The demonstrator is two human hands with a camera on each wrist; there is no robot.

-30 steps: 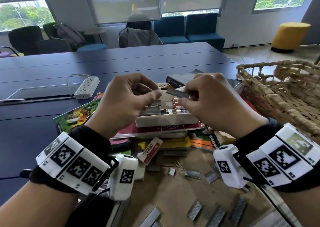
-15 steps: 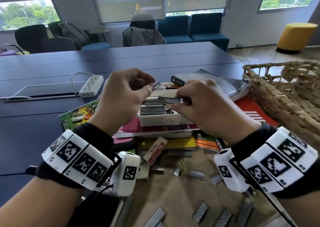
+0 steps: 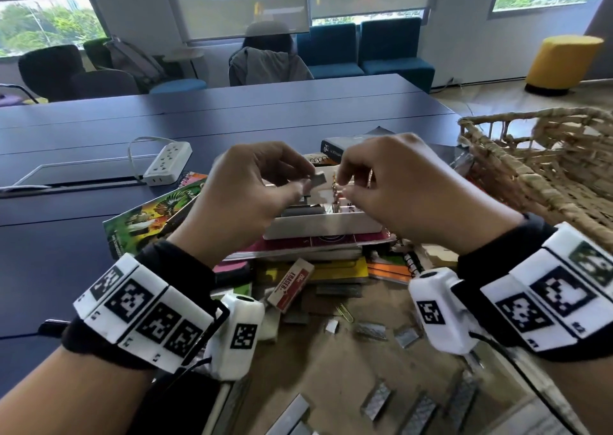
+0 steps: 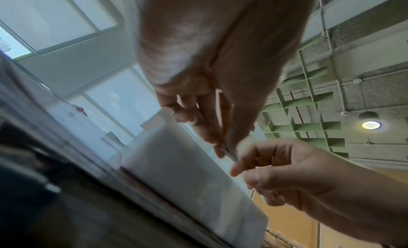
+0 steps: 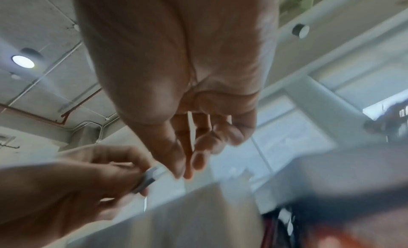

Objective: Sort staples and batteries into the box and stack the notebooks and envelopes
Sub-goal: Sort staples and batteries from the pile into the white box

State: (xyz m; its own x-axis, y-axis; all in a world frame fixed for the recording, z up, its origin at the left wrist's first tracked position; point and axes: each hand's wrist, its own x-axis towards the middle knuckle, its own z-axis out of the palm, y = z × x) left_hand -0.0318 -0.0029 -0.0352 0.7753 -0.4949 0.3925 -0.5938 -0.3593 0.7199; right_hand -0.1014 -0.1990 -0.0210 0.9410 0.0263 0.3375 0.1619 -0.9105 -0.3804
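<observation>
Above the white box (image 3: 323, 228), perched on stacked notebooks (image 3: 298, 252), the left hand (image 3: 245, 195) pinches a staple strip (image 3: 319, 179), long axis left-to-right; the right hand (image 3: 394, 189), fingertips gathered, apparently empty, hovers just right, box directly below.

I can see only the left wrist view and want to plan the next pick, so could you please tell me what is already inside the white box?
Observer: In the head view, the white box holds stacked staple strips on its left side and what look like batteries on its right.
Operator: Thank you. Are any staples still outside it?
Observer: Yes, several loose staple strips lie on the brown surface, nearer the person than the box.
Operator: And what does the box stand on?
Observer: It rests on a pile of notebooks, the top one with a dark pink cover.
</observation>
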